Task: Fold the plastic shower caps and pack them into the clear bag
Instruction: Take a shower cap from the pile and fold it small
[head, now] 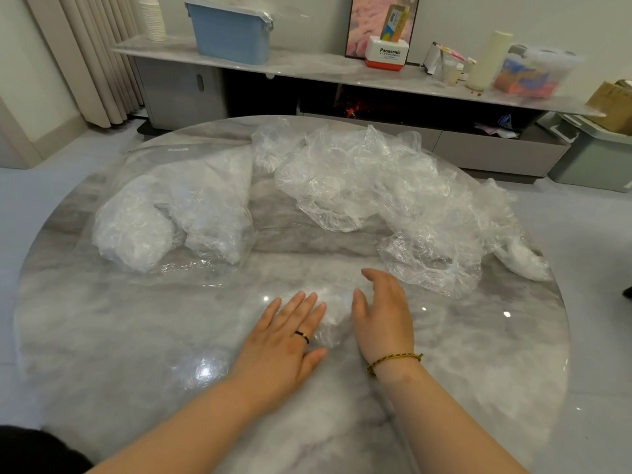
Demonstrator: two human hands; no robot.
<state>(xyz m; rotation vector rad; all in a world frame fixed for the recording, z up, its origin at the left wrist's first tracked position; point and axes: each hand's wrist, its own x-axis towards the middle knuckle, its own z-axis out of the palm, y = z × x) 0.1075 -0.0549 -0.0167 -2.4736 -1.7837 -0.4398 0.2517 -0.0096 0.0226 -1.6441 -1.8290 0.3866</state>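
So the crinkly see-through shower cap (332,314) is sitting between both hands, left hand (287,340) pressing it flat-fingered, right hand (383,316) resting loose-fingered just beside it.

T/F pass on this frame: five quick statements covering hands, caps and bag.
1. The left hand presses flat on a shower cap. True.
2. The right hand grips the clear bag. False: it is open beside that cap; the clear bag lies apart, far left on the table.
3. The clear bag already holds white bundled plastic. True.
4. The loose caps pile sits on the floor. False: it is on the table, far right.
5. The bracelet is on the left wrist. False: right wrist; the left hand wears a ring.
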